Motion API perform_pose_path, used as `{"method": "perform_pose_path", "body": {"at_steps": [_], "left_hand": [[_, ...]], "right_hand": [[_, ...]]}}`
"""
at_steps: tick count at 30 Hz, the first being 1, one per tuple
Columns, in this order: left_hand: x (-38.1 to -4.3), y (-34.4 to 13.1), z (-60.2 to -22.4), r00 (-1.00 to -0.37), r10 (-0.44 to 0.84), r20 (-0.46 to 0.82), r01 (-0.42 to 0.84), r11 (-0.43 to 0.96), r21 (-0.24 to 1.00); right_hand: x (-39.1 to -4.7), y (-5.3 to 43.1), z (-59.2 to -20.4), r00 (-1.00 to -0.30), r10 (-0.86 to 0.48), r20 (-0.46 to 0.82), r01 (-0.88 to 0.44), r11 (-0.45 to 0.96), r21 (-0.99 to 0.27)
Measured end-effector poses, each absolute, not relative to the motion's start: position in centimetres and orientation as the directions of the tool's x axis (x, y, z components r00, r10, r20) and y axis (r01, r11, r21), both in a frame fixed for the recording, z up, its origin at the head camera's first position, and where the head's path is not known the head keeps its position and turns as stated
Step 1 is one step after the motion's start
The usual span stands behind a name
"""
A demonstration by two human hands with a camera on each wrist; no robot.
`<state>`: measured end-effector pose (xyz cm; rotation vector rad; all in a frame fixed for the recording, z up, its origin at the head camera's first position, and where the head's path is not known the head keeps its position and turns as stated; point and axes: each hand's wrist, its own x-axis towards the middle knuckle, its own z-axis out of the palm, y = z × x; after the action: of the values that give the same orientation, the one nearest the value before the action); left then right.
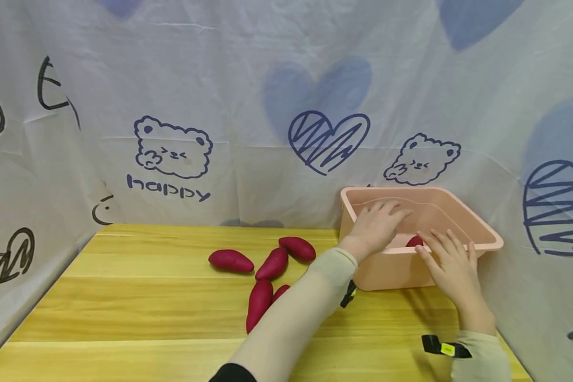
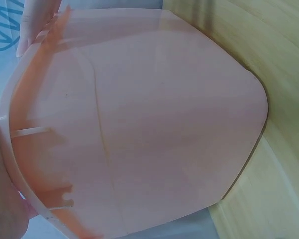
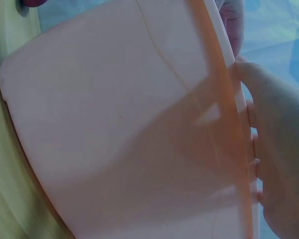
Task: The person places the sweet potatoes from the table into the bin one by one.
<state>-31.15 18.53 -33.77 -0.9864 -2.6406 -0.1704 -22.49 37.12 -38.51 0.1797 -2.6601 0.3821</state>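
Note:
A pink plastic bin (image 1: 401, 270) stands at the right of the table, against the hanging cloth. My left hand (image 1: 374, 228) reaches over its near left corner, fingers extended above the inside. Over the near rim, my right hand (image 1: 451, 270) has its fingers spread. A dark red sweet potato (image 1: 414, 241) shows in the bin between both hands, partly hidden by the near wall. In the right wrist view, the right thumb (image 3: 246, 72) lies right at the rim. Neither hand shows anything in its grasp.
Several sweet potatoes (image 1: 259, 305) lie on the wooden table (image 1: 138, 297), left of the bin; the left forearm partly covers one (image 1: 280, 292). A white cloth (image 1: 248, 122) with blue drawings hangs behind the table and along its sides.

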Motion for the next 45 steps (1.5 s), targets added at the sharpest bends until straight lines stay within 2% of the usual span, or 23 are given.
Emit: {"method": "perform_pose_path", "body": {"at_steps": [7, 26, 35, 40, 45], "left_hand": [[-31.1, 18.3, -33.7, -0.719, 0.599, 0.353, 0.614, 0.785, -0.079], [-30.1, 16.4, -33.4, -0.703, 0.593, 0.393, 0.622, 0.78, -0.065], [-29.8, 14.0, -34.0, -0.624, 0.585, 0.518, 0.619, 0.774, -0.129], [-29.4, 12.6, -34.3, -0.559, 0.574, 0.598, 0.623, 0.767, -0.153], [-28.6, 11.4, -34.2, -0.518, 0.583, 0.626, 0.641, 0.749, -0.167]], "right_hand": [[-22.9, 37.1, -38.4, -0.902, -0.075, 0.425, -0.182, 0.959, -0.218], [-22.6, 37.2, -38.3, -0.905, -0.064, 0.421, -0.18, 0.953, -0.242], [-22.8, 37.1, -38.5, -0.905, -0.058, 0.422, -0.177, 0.953, -0.247], [-22.8, 37.1, -38.5, -0.904, -0.058, 0.424, -0.178, 0.951, -0.251], [-22.7, 37.1, -38.3, -0.901, -0.057, 0.429, -0.181, 0.95, -0.254]]}}
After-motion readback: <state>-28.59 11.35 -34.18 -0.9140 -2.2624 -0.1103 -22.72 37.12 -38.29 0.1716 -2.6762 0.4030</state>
